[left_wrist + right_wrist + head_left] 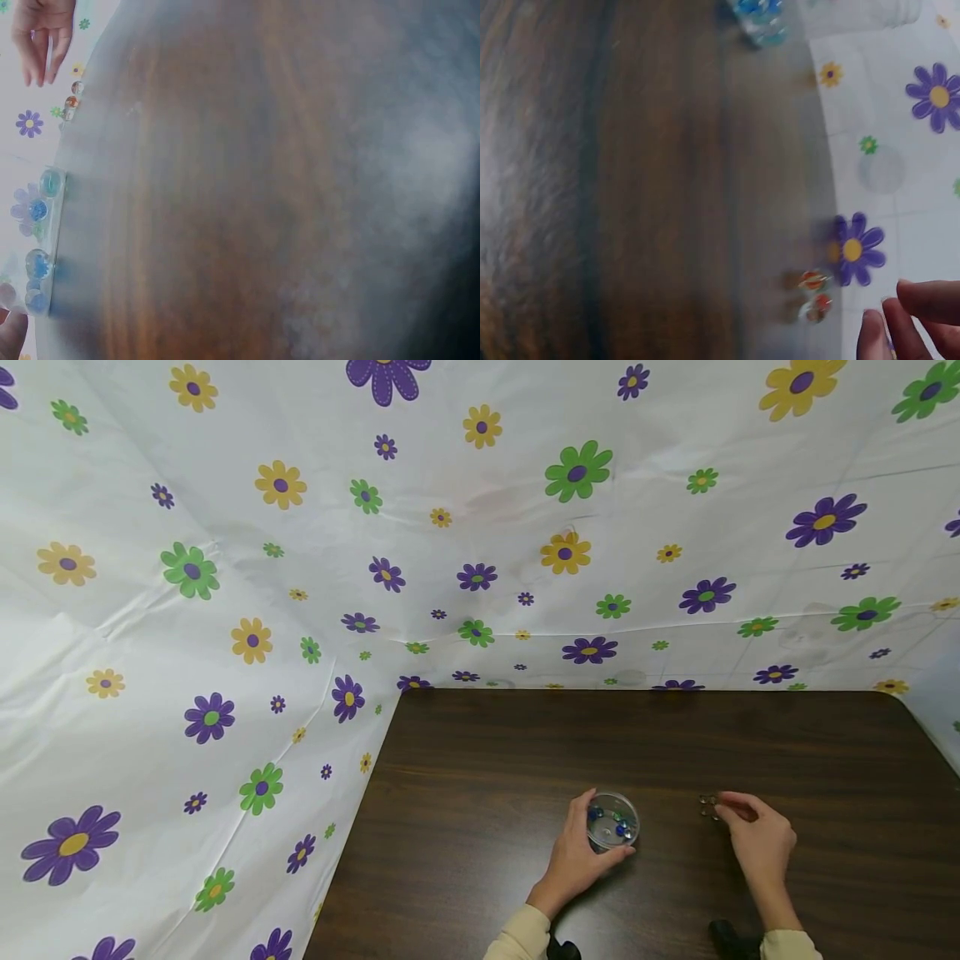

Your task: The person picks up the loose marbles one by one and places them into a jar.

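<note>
My left hand (567, 862) grips a clear round plastic container (637, 823) by its side, thumb in front and fingers behind. Blue and green glass marbles (622, 830) lie on the container's bottom. To the right, a few clear marbles with orange-red swirls (814, 280) sit close together on the table. My right hand (763, 842) is just beside them, fingers bent loosely downward. In the right wrist view the fingertips (870, 330) stand apart from the marbles, with nothing visible between them.
Both hands work over a dark wood-grain table (480, 760). A white sheet with purple, green and yellow flowers (225, 610) hangs behind it and along its left side. Dark objects (564, 950) show near both sleeves at the bottom edge.
</note>
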Tool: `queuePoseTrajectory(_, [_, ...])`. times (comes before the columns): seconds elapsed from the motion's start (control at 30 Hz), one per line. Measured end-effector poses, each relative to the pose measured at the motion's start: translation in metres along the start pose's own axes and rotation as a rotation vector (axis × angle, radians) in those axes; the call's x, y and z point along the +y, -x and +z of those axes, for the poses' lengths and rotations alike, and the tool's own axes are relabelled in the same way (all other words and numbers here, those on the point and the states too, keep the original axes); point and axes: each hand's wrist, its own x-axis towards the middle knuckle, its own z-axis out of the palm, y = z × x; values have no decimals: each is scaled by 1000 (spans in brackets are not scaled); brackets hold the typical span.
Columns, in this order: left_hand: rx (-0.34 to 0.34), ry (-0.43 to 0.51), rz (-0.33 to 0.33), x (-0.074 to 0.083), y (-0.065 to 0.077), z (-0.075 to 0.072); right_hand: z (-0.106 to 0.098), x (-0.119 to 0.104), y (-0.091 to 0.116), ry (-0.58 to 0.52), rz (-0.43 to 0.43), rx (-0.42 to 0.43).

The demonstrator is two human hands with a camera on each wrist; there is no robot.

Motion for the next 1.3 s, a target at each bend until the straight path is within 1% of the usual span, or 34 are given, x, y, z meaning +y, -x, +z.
queuePoseTrajectory(0.1, [-4, 2, -1, 0, 0, 0, 2, 7, -2, 2, 8, -11])
queuePoseTrajectory(0.33, [-7, 2, -4, 1, 0, 0, 6, 18, -3, -33, 9, -42])
queuePoseTrajectory(0.5, [-10, 6, -13, 1, 0, 0, 8, 23, -4, -41, 30, -64])
queuePoseTrajectory(0.67, [-7, 6, -15, 2, 0, -1, 11, 27, -6, -34, 29, -69])
queuePoseTrajectory(1.0, [-11, 11, -23, 1, 0, -1, 13, 27, -6, -24, 17, -63])
queuePoseTrajectory(1.3, [-14, 9, -22, 1, 0, -1, 12, 26, -5, 6, -4, -77])
